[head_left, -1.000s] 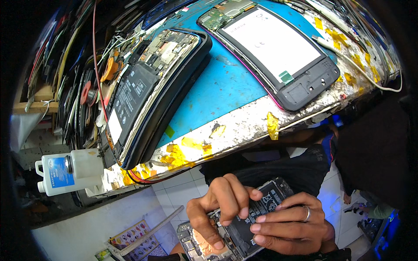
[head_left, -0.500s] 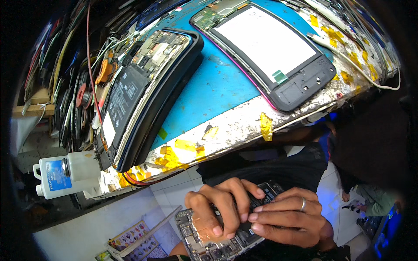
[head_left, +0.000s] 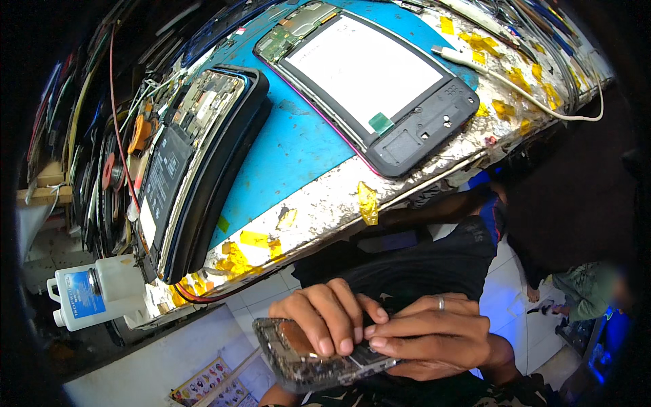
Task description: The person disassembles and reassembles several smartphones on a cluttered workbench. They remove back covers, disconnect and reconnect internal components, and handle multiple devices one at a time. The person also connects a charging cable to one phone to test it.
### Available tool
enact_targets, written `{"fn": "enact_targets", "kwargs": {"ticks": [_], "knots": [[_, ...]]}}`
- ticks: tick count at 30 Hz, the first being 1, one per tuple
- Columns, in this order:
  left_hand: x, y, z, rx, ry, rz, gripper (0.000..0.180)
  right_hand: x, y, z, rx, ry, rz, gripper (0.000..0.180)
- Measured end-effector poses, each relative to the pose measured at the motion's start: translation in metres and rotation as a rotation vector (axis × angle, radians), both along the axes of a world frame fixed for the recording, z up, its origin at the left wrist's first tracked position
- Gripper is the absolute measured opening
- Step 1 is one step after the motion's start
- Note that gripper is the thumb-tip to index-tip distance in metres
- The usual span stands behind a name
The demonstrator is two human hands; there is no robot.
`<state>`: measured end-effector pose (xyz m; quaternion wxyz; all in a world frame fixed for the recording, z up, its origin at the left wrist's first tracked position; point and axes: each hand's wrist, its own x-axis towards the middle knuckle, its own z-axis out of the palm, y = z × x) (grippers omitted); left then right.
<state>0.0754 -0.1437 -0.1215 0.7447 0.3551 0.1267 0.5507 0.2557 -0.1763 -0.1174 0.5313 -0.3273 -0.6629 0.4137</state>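
Observation:
Over my lap I hold an opened smartphone [head_left: 306, 368], its circuit board and copper-coloured patch [head_left: 296, 335] exposed. My left hand [head_left: 327, 313] lies across the phone's upper side, its fingers curled and fingertips pressing near the middle. From the right, my right hand [head_left: 434, 337], with a ring on one finger, grips the other end. The fingertips of both hands nearly meet over a dark part, probably the battery. Much of that end is hidden under my fingers, and what they pinch there, if anything, cannot be made out. The phone is tilted, with its near edge showing.
On the blue mat [head_left: 295, 163] lie an opened phone [head_left: 166, 166] on a black stack and a larger opened device [head_left: 366, 71] with a white panel. A white cable [head_left: 515, 88] runs along the right. A plastic bottle [head_left: 80, 296] stands left. Another person [head_left: 583, 292] is at far right.
The phone in my hands has tilted to a flatter angle, and my fingers have drawn closer together over its middle. The whole view has shifted, so the bench things appear further left.

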Motion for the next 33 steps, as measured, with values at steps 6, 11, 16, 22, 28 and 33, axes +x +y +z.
{"fn": "enact_targets", "kwargs": {"ticks": [6,11,16,22,28,33], "knots": [[0.005,-0.012,-0.001,-0.220,0.108,0.098,0.031,0.010,0.009,0.007,-0.278,0.134,0.137,0.028],[0.008,-0.018,0.001,-0.352,0.141,0.113,0.038,0.024,0.019,0.016,-0.516,0.156,0.281,0.018],[0.008,-0.016,0.005,-0.382,0.221,0.153,0.036,0.022,0.025,0.017,-0.658,0.237,0.312,0.011],[0.011,-0.013,0.010,-0.420,0.292,0.161,0.036,0.022,0.028,0.016,-0.809,0.292,0.324,0.008],[0.011,-0.009,0.014,-0.435,0.324,0.156,0.035,0.023,0.030,0.015,-0.869,0.326,0.329,0.007],[0.011,-0.005,0.013,-0.387,0.350,0.142,0.035,0.024,0.031,0.017,-0.905,0.349,0.323,0.008]]}}
